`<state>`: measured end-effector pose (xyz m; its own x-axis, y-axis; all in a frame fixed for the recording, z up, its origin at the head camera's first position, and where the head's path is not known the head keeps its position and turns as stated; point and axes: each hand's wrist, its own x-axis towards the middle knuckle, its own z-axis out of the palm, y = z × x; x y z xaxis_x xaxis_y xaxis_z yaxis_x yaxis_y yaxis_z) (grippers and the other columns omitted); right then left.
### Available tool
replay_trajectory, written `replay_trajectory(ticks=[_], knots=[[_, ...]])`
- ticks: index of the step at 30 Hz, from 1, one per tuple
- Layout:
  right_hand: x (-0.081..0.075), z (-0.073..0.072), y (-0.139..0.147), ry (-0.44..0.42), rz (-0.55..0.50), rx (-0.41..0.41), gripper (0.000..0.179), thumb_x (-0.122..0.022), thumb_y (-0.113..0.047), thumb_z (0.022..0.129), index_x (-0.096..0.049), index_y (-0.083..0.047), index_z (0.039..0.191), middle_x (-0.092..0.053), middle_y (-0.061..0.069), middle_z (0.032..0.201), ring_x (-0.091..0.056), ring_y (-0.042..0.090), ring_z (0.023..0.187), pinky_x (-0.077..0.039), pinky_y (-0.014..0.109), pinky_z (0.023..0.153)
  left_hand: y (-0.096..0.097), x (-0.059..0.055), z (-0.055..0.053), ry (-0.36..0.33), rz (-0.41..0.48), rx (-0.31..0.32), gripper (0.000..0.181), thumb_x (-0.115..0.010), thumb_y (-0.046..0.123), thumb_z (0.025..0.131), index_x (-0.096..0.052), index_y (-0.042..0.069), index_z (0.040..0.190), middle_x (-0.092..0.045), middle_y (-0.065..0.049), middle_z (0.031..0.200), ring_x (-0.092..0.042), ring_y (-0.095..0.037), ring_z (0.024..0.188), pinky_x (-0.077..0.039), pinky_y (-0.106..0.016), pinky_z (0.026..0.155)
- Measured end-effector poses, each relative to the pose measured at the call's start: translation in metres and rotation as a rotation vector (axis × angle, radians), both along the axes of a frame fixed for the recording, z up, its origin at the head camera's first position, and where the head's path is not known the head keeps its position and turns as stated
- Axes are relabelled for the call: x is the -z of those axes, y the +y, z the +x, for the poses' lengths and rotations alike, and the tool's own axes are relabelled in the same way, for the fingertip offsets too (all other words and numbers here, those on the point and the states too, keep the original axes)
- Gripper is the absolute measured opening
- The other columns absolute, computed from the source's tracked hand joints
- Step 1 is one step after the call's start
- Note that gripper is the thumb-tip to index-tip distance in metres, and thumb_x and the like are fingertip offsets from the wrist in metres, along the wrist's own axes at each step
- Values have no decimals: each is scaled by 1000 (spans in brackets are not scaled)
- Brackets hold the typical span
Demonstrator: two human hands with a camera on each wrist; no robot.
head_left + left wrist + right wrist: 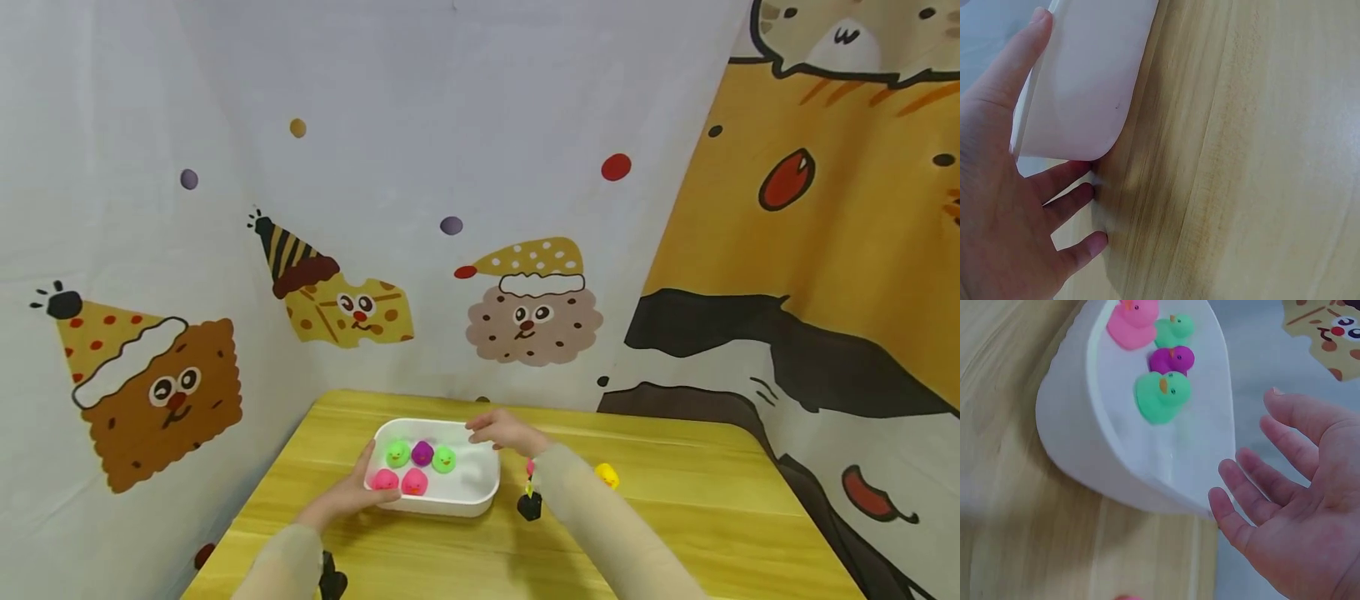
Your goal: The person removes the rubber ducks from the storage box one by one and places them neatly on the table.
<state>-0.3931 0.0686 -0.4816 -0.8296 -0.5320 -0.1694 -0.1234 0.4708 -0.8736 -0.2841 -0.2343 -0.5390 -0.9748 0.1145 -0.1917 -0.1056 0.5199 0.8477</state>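
Note:
A white plastic tub (pixel 472 479) stands on the wooden table. Inside it, toward the left, sit two green toy ducks (pixel 1163 397), a purple one (pixel 422 453) and two pink ones (pixel 415 482). My left hand (pixel 351 493) holds the tub's near left corner. Its thumb lies along the front rim and its fingers are spread round the left end, as the left wrist view shows. Over the tub's far right corner hovers my right hand (pixel 508 432), empty, fingers loosely bent and apart. In the right wrist view its fingertips overlap the rim.
A yellow toy duck (pixel 607 476) is on the table right of the right forearm. Something pink (pixel 530 467), mostly hidden by the right sleeve, shows beside the tub. Behind the table's far edge hangs a white cloth (pixel 390 167) printed with cartoon figures.

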Motion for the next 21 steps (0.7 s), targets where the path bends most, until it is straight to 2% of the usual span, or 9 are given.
replay_trajectory(ticks=[6, 15, 21], knots=[[11, -1, -16, -5, -4, -33, 40, -68, -14, 89, -61, 2, 124, -60, 20, 126, -60, 28, 107, -46, 56, 92, 1, -1, -1, 0, 6, -5, 116, -78, 37, 81, 7, 7, 155, -14, -36, 152, -28, -54, 133, -23, -70, 104], [26, 1, -34, -15, -23, -13, 42, -69, -12, 87, -59, 4, 125, -56, 25, 127, -56, 35, 111, -45, 60, 91, 0, 2, -1, 8, 19, -7, 117, -79, 34, 80, 7, 7, 155, -17, -38, 150, -30, -54, 132, -23, -68, 105], [34, 2, -43, 8, 59, 22, 43, -70, -15, 87, -60, -1, 127, -56, 22, 127, -54, 34, 114, -51, 53, 82, 0, 2, 1, 25, 8, -14, 118, -81, 34, 78, 5, 7, 155, -23, -41, 147, -34, -55, 129, -26, -67, 104]])
